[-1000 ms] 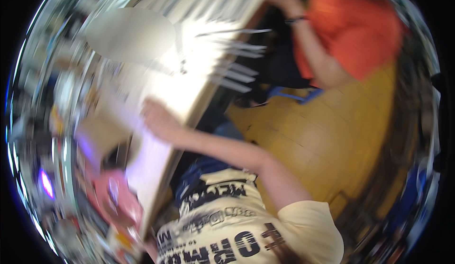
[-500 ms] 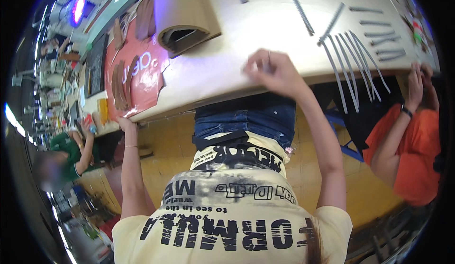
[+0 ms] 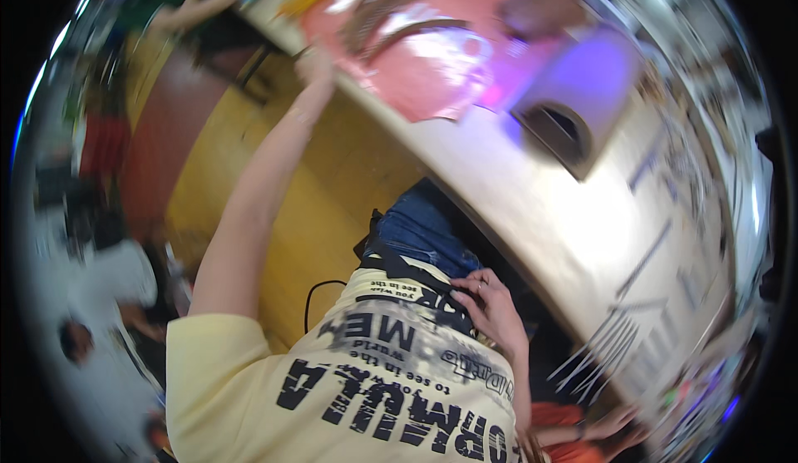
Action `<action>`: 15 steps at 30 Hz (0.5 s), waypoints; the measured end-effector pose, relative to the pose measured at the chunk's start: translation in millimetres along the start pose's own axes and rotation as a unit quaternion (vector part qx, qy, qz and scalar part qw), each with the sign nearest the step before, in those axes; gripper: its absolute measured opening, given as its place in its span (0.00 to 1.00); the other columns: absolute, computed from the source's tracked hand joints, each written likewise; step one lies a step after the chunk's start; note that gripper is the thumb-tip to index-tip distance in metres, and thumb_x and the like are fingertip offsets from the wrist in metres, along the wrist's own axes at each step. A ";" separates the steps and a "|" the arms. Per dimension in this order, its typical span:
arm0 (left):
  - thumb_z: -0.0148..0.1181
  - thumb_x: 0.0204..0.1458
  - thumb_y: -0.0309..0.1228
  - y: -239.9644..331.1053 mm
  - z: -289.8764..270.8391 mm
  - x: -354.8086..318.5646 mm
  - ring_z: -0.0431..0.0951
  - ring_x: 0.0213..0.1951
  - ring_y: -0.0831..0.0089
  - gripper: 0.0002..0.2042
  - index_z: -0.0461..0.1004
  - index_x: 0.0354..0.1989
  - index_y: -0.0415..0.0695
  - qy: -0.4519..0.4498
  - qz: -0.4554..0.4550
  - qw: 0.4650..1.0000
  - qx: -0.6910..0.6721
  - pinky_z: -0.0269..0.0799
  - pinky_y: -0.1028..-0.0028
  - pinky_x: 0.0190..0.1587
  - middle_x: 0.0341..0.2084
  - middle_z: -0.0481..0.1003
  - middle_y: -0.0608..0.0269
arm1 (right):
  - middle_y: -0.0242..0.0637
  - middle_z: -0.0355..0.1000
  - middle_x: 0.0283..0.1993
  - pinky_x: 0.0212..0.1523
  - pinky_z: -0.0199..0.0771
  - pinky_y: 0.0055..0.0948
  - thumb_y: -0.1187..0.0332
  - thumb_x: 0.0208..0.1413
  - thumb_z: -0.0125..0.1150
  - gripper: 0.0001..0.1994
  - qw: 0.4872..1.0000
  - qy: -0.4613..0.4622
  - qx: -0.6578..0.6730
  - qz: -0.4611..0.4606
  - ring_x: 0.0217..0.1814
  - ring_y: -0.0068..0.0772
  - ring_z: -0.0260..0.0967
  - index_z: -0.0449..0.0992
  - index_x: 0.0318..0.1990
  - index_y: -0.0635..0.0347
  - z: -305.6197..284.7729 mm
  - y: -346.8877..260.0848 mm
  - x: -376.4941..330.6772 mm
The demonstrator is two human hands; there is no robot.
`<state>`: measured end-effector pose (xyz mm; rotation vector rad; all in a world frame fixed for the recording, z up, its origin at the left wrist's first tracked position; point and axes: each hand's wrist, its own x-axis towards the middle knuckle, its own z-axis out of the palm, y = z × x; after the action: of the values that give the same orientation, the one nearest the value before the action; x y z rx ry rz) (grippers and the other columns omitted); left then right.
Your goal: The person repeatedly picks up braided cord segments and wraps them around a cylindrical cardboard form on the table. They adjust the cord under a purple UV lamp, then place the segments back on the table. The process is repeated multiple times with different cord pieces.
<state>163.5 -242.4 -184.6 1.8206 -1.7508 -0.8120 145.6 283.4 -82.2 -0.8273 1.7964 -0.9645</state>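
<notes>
Resting at the long cream counter [image 3: 549, 214], near a flat glossy pink sheet [image 3: 432, 101], is the left hand [image 3: 316, 66]; the right hand [image 3: 496, 303] touches a pale-yellow printed shirt [image 3: 357, 371]. Whether fingers pinch, I cannot tell.

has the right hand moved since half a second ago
Yes: judged against the table, the right hand has drawn back toward the body, from over the near edge to the front of the shirt.
</notes>
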 end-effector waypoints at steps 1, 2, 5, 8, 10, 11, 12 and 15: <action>0.32 0.58 0.65 6.3 3.9 -7.0 0.73 0.55 0.47 0.41 0.77 0.47 0.35 0.019 -0.002 0.999 -0.029 0.63 0.57 0.59 0.49 0.74 0.37 | 0.41 0.68 0.40 0.37 0.72 0.27 0.70 0.57 0.63 0.11 1.000 -0.019 -0.018 -0.014 0.39 0.36 0.70 0.79 0.47 0.62 -3.2 -2.2 4.9; 0.38 0.57 0.64 11.0 6.9 -13.2 0.75 0.52 0.48 0.38 0.79 0.43 0.36 0.028 -0.012 0.998 -0.053 0.66 0.56 0.56 0.45 0.76 0.37 | 0.41 0.69 0.43 0.41 0.71 0.27 0.70 0.58 0.62 0.12 0.999 -0.032 -0.005 -0.001 0.42 0.35 0.70 0.79 0.48 0.62 -5.6 -5.3 8.5; 0.56 0.52 0.58 25.6 13.2 -25.1 0.75 0.53 0.46 0.36 0.65 0.57 0.37 -0.049 -0.090 0.981 -0.162 0.69 0.55 0.56 0.50 0.73 0.40 | 0.40 0.69 0.48 0.52 0.65 0.27 0.72 0.60 0.58 0.12 0.992 -0.096 0.043 0.066 0.50 0.34 0.68 0.78 0.50 0.61 -13.3 -12.9 17.9; 0.60 0.49 0.58 40.4 14.9 -34.0 0.78 0.49 0.51 0.36 0.66 0.53 0.36 -0.001 -0.130 0.985 -0.112 0.74 0.57 0.51 0.45 0.75 0.43 | 0.40 0.69 0.49 0.55 0.64 0.27 0.72 0.61 0.57 0.12 0.984 -0.148 0.057 0.079 0.53 0.33 0.66 0.78 0.50 0.62 -23.4 -19.2 32.6; 0.63 0.49 0.51 45.0 15.1 -39.8 0.78 0.48 0.51 0.34 0.64 0.54 0.35 0.023 -0.130 0.981 -0.143 0.74 0.57 0.50 0.43 0.76 0.41 | 0.39 0.69 0.51 0.57 0.62 0.26 0.73 0.62 0.56 0.12 0.976 -0.191 0.036 0.099 0.55 0.32 0.65 0.78 0.51 0.62 -28.2 -25.2 46.6; 0.63 0.48 0.49 47.3 14.4 -40.4 0.78 0.47 0.52 0.33 0.63 0.53 0.33 0.014 -0.137 0.978 -0.154 0.74 0.58 0.50 0.42 0.76 0.42 | 0.39 0.69 0.51 0.57 0.62 0.26 0.73 0.62 0.55 0.12 0.973 -0.205 0.027 0.106 0.55 0.32 0.65 0.78 0.51 0.63 -29.5 -28.8 52.9; 0.63 0.48 0.47 47.6 14.3 -42.3 0.79 0.45 0.52 0.33 0.63 0.53 0.32 0.013 -0.131 0.977 -0.168 0.75 0.58 0.49 0.42 0.76 0.42 | 0.39 0.69 0.52 0.57 0.62 0.26 0.73 0.62 0.55 0.12 0.969 -0.217 0.018 0.115 0.55 0.32 0.65 0.78 0.51 0.63 -31.4 -31.6 58.1; 0.62 0.49 0.44 45.6 11.4 -40.4 0.78 0.43 0.51 0.33 0.62 0.53 0.27 0.002 -0.115 0.968 -0.222 0.72 0.58 0.49 0.40 0.75 0.42 | 0.40 0.68 0.54 0.57 0.62 0.26 0.69 0.61 0.58 0.14 0.953 -0.265 -0.005 0.144 0.55 0.31 0.65 0.77 0.52 0.64 -34.6 -45.3 76.8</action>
<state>122.9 -204.4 -157.2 1.7249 -1.2350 -1.1818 91.8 206.6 -63.5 -0.7199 1.3994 -0.4827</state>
